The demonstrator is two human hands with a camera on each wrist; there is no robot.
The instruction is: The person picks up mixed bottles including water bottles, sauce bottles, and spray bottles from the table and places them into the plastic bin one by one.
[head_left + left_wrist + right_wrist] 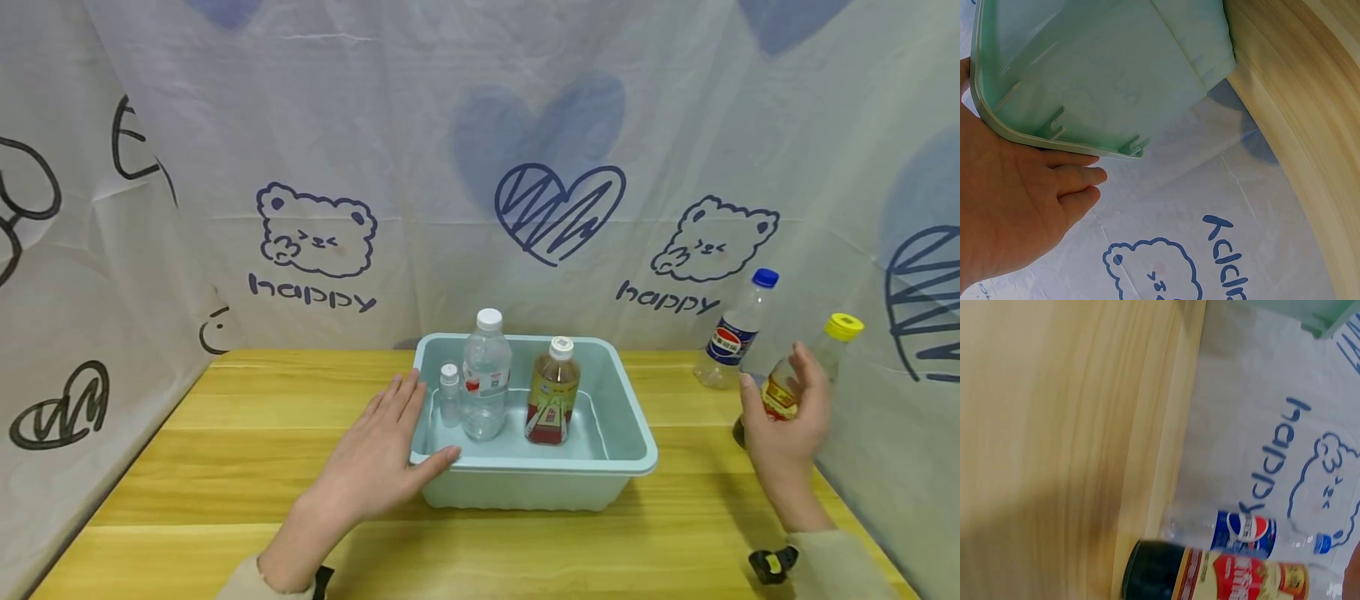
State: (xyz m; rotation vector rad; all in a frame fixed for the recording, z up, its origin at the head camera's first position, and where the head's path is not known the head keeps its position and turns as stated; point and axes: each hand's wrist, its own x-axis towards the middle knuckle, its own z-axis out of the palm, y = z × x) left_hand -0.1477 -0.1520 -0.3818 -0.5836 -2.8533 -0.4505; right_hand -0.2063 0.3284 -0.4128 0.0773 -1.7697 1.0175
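Note:
My left hand [375,454] rests on the left rim of a pale green plastic basin [525,487], its fingers straight. In the left wrist view the fingers [1079,181] lie along the outside of the rim. Inside the basin stand a small clear bottle [449,400], a clear water bottle [486,387] and a drink bottle with brown liquid [553,392], all white-capped. My right hand [791,425] is beside a yellow-capped bottle [780,398] with a red and yellow label and a dark bottom, thumb and fingers apart. That hand partly hides the bottle in the head view.
Behind the yellow-capped bottle stands a clear Pepsi bottle [729,343] with a blue cap, leaning in the head view. The wooden table [247,442] ends at a printed cloth [435,250] with hearts and bears.

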